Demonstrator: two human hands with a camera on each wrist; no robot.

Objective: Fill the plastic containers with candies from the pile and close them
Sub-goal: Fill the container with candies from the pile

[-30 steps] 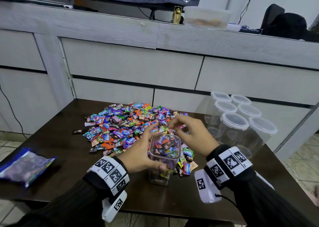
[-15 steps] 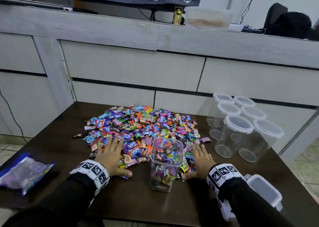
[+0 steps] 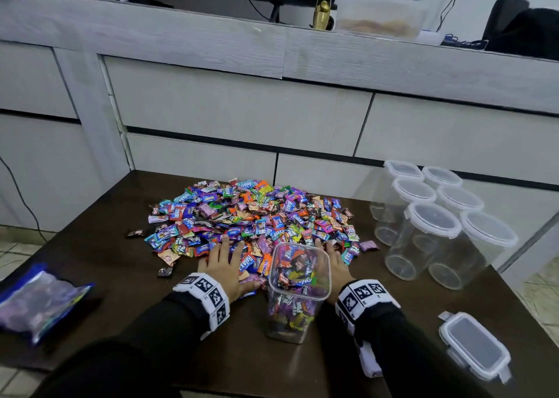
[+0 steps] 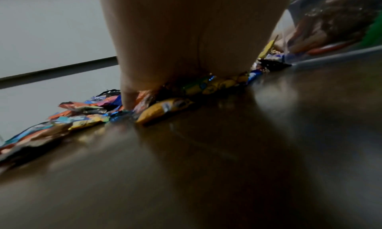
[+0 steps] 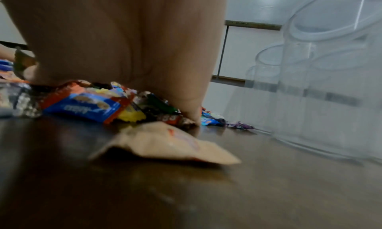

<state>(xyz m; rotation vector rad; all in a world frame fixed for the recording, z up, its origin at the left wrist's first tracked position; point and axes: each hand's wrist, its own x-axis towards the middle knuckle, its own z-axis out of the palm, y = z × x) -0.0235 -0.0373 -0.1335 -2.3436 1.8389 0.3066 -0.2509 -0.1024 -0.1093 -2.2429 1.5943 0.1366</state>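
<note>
A clear square container (image 3: 298, 291), lidless and filled with candies to near the rim, stands at the table's front middle. Behind it spreads the colourful candy pile (image 3: 251, 216). My left hand (image 3: 225, 264) lies flat, fingers straight, on the pile's near edge just left of the container. My right hand (image 3: 334, 261) lies flat on candies right of it, partly hidden by the container. The wrist views show each palm (image 4: 186, 36) (image 5: 124, 36) pressing on wrappers (image 4: 161, 108) (image 5: 86, 105). The container's lid (image 3: 475, 346) rests at the front right.
Several empty round lidded jars (image 3: 429, 225) stand at the table's right side, close to my right hand. A blue candy bag (image 3: 39, 301) lies at the left front edge. White drawers (image 3: 236, 110) rise behind the dark table (image 3: 121, 276).
Both hands left the top of the container and dropped flat onto the pile on either side of it; since half a second ago they have barely shifted.
</note>
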